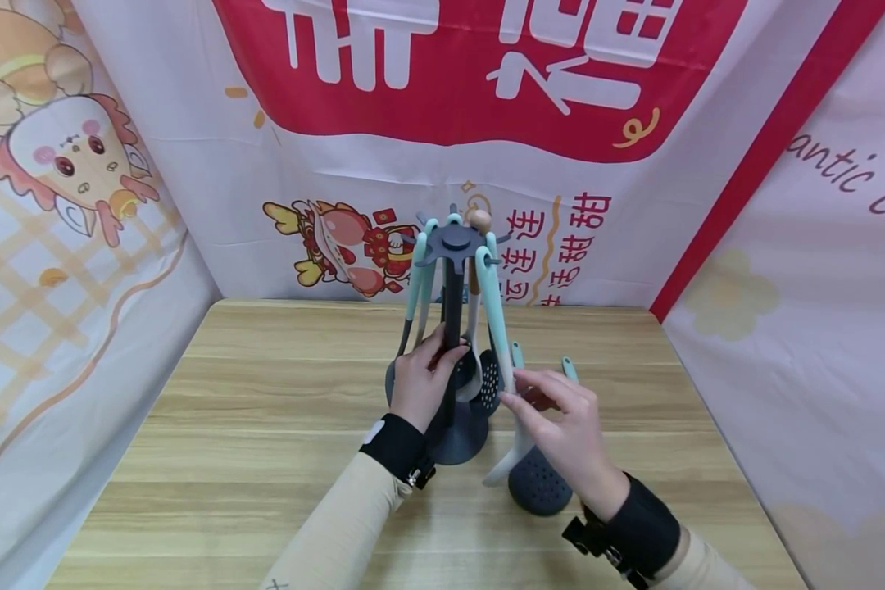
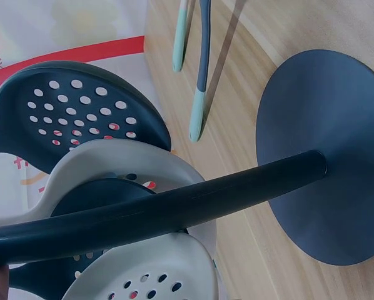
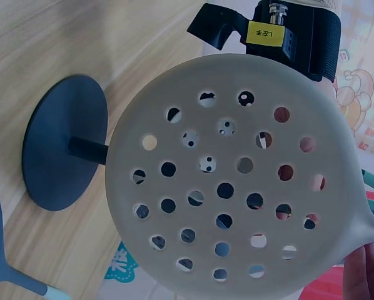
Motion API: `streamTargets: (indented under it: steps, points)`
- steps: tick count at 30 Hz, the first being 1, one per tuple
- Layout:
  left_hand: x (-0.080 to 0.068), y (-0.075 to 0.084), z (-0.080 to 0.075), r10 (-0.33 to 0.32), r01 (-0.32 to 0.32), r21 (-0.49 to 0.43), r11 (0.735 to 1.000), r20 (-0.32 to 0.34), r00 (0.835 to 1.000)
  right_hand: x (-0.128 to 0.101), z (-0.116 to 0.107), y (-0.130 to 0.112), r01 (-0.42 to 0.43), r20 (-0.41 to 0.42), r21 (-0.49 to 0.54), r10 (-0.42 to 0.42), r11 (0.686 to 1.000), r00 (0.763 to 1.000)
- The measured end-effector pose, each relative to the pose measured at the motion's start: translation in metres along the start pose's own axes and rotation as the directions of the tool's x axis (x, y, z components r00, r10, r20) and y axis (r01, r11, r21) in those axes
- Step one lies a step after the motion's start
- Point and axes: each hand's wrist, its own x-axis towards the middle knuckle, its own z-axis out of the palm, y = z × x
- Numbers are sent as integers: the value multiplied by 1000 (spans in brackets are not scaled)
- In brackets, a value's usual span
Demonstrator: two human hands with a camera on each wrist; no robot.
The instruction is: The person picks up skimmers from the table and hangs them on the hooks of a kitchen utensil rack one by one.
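Note:
In the head view, my left hand [image 1: 422, 378] grips the dark upright post of a utensil stand [image 1: 457, 239] low down, above its round base [image 2: 328, 156]. My right hand [image 1: 560, 414] pinches a pale grey skimmer [image 1: 492, 303] with a mint handle, thumb and fingers on its lower shaft. The top of this handle is at a hook on the stand's right front. Its holed head [image 3: 231, 169] fills much of the right wrist view. Other utensils hang around the post, among them a dark slotted spoon [image 2: 80, 112] and a pale ladle [image 2: 106, 156].
On the wooden table [image 1: 265, 426], a dark holed skimmer [image 1: 540, 483] lies right of the base, partly under my right hand. Beside it shows the mint handle end [image 1: 518, 354] of another utensil. Printed cloth [image 1: 442, 164] hangs behind and along both sides.

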Motion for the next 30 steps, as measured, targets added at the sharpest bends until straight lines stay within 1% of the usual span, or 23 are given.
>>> streamTargets:
  steps: [7, 15, 19, 23, 26, 30]
  points:
    - [0, 0, -1, 26, -26, 27, 999, -18, 999, 2, 4, 1, 31, 4, 25, -31, 999, 999]
    - [1, 1, -1, 26, -26, 19, 999, -16, 1000, 3, 11, 3, 50, -5, 69, -50, 996, 999]
    - [0, 1, -1, 12, -11, 16, 1000, -8, 1000, 3, 14, 5, 38, 1, 79, -38, 996, 999]
    - [0, 0, -1, -4, 4, 18, 1000, 2, 1000, 3, 18, 7, 0, 18, 81, -2, 997, 1000]
    - [0, 0, -1, 6, -6, 21, 1000, 4, 1000, 2, 21, 9, -35, 35, 62, 32, 997, 999]
    - [1, -1, -1, 30, -30, 19, 999, -1, 1000, 3, 25, 12, -22, 29, 26, 21, 999, 999]
